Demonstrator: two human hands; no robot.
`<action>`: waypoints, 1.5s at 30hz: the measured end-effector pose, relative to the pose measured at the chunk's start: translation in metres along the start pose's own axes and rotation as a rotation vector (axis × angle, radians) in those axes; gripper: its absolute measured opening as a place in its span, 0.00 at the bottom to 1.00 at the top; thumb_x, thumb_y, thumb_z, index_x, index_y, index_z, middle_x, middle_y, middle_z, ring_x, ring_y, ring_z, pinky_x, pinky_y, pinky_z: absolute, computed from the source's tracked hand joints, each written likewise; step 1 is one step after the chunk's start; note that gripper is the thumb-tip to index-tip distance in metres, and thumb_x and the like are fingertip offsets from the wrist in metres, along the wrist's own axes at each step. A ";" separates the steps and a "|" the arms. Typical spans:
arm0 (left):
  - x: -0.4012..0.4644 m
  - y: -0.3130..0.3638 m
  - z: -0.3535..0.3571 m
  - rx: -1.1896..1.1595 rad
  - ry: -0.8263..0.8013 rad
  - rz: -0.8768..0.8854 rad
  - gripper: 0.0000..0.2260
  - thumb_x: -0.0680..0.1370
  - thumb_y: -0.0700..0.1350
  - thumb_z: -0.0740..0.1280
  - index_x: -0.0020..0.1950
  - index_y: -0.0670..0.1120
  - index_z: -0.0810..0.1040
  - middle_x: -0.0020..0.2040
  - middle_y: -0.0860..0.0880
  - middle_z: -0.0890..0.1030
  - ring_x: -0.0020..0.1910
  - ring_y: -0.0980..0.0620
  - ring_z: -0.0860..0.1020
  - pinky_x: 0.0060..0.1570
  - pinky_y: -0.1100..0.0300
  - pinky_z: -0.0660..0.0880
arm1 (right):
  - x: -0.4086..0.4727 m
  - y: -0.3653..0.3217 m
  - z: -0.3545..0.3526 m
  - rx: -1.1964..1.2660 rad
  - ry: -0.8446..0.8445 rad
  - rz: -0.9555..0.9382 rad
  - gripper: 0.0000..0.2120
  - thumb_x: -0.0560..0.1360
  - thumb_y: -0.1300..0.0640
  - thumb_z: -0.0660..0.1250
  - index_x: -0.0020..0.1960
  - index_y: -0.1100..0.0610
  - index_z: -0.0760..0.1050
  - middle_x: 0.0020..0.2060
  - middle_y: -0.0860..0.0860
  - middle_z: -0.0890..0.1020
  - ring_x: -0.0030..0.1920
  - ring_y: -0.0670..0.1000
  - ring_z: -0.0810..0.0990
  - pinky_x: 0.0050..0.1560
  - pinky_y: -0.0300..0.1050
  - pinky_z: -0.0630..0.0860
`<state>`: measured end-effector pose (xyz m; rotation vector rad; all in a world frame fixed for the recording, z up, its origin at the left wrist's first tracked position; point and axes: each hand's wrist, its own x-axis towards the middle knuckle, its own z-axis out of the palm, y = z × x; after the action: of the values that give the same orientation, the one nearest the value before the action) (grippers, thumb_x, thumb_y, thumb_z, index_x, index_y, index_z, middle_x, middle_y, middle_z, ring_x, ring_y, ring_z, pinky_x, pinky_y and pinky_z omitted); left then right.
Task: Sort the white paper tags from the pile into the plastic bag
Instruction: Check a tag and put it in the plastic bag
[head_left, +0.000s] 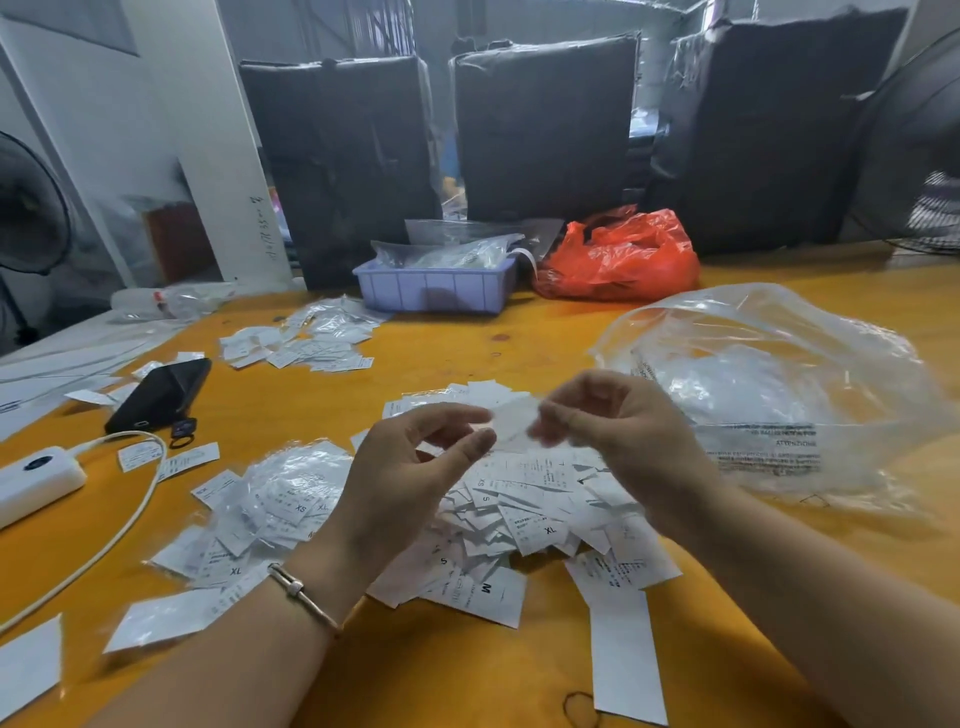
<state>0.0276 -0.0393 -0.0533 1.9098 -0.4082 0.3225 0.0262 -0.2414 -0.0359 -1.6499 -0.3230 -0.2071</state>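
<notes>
I held both hands raised over the pile of white tags (524, 514) near the front edge of the table (426, 353). My left hand (410, 467) and right hand (613, 421) each pinched an end of one blurred tag (511, 423), fingers curled close. The clear plastic bag (779, 384) lay toward the table's right edge, just beside my right hand. A phone (161, 392) sat toward the left edge, a lilac tray (436, 291) toward the back.

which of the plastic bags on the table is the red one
The crumpled red bag at the table's far side, right of the lavender bin. The big bag near the right hand is clear.
</notes>
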 end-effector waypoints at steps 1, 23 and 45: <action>0.002 -0.002 -0.001 0.166 -0.006 0.031 0.12 0.72 0.55 0.73 0.53 0.56 0.83 0.43 0.58 0.83 0.46 0.60 0.79 0.44 0.67 0.75 | 0.002 0.001 -0.005 -0.001 0.066 -0.006 0.02 0.74 0.65 0.69 0.43 0.63 0.78 0.35 0.57 0.84 0.34 0.47 0.82 0.34 0.32 0.74; 0.002 0.005 -0.011 0.709 -0.017 0.480 0.01 0.73 0.40 0.75 0.44 0.44 0.87 0.46 0.50 0.85 0.47 0.50 0.80 0.40 0.51 0.80 | 0.008 0.011 -0.009 -0.327 0.065 0.044 0.14 0.71 0.71 0.60 0.39 0.61 0.83 0.33 0.56 0.83 0.29 0.47 0.78 0.26 0.32 0.70; -0.001 0.015 -0.008 0.779 -0.124 0.578 0.03 0.71 0.38 0.76 0.40 0.45 0.85 0.43 0.51 0.86 0.41 0.50 0.83 0.37 0.54 0.80 | 0.005 0.011 -0.005 -0.031 0.058 0.353 0.08 0.72 0.58 0.73 0.37 0.61 0.82 0.29 0.54 0.83 0.25 0.46 0.75 0.24 0.35 0.67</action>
<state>0.0199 -0.0373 -0.0381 2.5436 -1.0363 0.8376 0.0349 -0.2473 -0.0441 -1.6983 0.0185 0.0060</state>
